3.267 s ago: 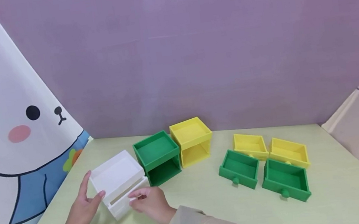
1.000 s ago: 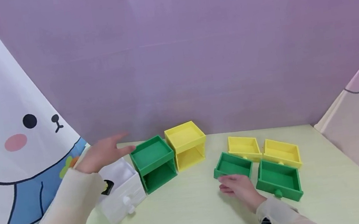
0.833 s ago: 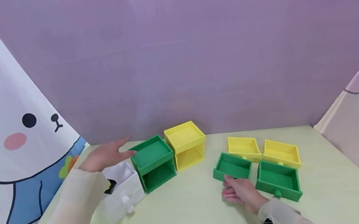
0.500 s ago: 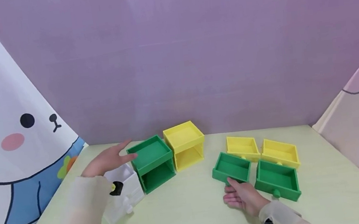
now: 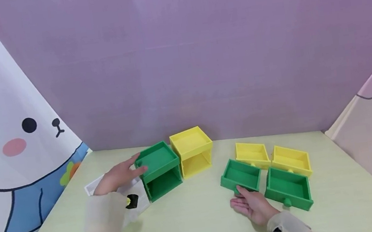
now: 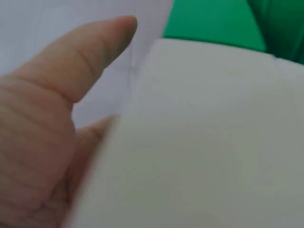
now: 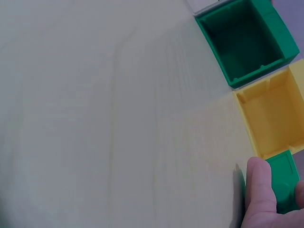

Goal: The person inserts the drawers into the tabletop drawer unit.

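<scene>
Half-spread, seemingly empty: left hand (image 5: 118, 176), right hand (image 5: 255, 207)! Pinch green drawer (image 5: 240, 175), likely light, stiff, by knob (image 5: 235, 192), toward tabletop's (image 5: 185, 224) right edge.

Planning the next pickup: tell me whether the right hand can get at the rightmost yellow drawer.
Probably yes, from above: nothing covers the rightmost yellow drawer. For the right hand, a low approach looks harder, as the right green drawer stands in front, crowding the yellow drawer's knob.
</scene>
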Demonstrator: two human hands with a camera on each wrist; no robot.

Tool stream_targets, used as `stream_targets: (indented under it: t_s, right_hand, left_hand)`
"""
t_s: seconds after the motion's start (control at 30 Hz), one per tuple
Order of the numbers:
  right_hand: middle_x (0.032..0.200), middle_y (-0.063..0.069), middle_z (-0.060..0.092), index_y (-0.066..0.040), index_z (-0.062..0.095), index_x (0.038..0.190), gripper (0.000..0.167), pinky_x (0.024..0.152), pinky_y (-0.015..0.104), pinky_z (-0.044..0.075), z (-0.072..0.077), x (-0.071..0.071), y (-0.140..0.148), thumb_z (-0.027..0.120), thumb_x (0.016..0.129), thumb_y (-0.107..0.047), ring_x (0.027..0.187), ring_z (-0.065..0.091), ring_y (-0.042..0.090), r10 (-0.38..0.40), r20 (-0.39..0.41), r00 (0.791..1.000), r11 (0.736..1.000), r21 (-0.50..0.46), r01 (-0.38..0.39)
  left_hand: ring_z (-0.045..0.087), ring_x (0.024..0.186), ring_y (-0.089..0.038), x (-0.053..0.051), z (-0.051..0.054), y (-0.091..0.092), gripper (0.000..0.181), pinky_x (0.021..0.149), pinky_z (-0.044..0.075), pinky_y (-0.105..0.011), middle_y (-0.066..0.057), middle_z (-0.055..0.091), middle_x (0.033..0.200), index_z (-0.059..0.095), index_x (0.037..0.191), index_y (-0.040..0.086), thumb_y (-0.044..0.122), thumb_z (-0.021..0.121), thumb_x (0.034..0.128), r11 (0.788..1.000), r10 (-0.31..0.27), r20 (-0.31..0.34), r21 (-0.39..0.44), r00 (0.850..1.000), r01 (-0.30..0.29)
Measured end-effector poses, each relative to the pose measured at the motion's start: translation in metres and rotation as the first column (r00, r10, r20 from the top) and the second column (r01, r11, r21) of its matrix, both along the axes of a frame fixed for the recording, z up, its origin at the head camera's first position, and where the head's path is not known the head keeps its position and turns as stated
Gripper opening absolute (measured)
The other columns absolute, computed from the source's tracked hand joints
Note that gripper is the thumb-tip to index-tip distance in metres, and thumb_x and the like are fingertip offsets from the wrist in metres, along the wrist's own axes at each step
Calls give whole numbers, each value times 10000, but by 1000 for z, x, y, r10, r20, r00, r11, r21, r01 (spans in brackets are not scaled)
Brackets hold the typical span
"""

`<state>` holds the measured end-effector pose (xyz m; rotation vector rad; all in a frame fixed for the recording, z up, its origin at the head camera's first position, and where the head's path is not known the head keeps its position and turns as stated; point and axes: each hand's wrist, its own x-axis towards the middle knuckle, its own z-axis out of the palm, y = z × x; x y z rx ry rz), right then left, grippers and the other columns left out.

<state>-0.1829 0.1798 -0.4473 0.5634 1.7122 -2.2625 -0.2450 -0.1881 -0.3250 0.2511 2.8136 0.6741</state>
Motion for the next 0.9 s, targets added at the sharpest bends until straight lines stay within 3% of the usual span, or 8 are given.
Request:
stream_targets:
  t_s: [0.23, 0.4, 0.57, 0.73, 0.9]
  right_hand:
    - [830, 137, 653, 161, 468, 1148, 379, 773, 281, 536, -1, -2, -6, 484, 1016, -194, 753, 682, 185, -77, -4, 997, 995, -61, 77]
    - [792, 114, 666, 159, 492, 1124, 330, 752, 249, 534, -2, -2, -7, 485, 1012, -151, 719, 685, 151, -94, -15, 995, 993, -70, 92]
    - [784, 112, 680, 175, 488, 1162, 315, 739, 237, 534, -2, 1, -8, 505, 993, -91, 710, 692, 143, -115, -50, 992, 992, -57, 112]
    - [831, 133, 684, 193, 456, 1206, 351, 746, 242, 534, 1, 2, -13, 520, 979, -67, 734, 694, 151, -72, -74, 995, 997, -10, 72]
    - [876, 136, 666, 205, 448, 1195, 366, 748, 224, 530, 3, 6, -16, 526, 977, -79, 743, 678, 137, 44, -77, 996, 999, 21, -42]
  left_hand:
    - [358, 1269, -521, 1, -5, 1, 801, 913, 351, -679, -297, 393, 1421, 227, 1514, 40, 545, 474, 944, 994, 82, -41, -71, 996, -85]
    - [359, 1272, -513, 1, -9, 2, 806, 913, 394, -632, -307, 390, 1417, 239, 1512, 45, 552, 482, 935, 990, 94, -15, -109, 995, -95]
    - [328, 1289, -516, 6, -5, 2, 864, 933, 372, -638, -311, 377, 1424, 205, 1522, 58, 574, 525, 908, 990, 106, 15, -94, 994, -104]
    - [343, 1281, -516, 6, -7, 0, 866, 926, 380, -639, -313, 389, 1415, 214, 1522, 66, 590, 521, 904, 988, 119, 0, -100, 993, -119]
    - [401, 1252, -496, 8, -11, 5, 866, 887, 419, -629, -301, 411, 1407, 222, 1524, 92, 612, 514, 897, 982, 156, -15, -110, 988, -156]
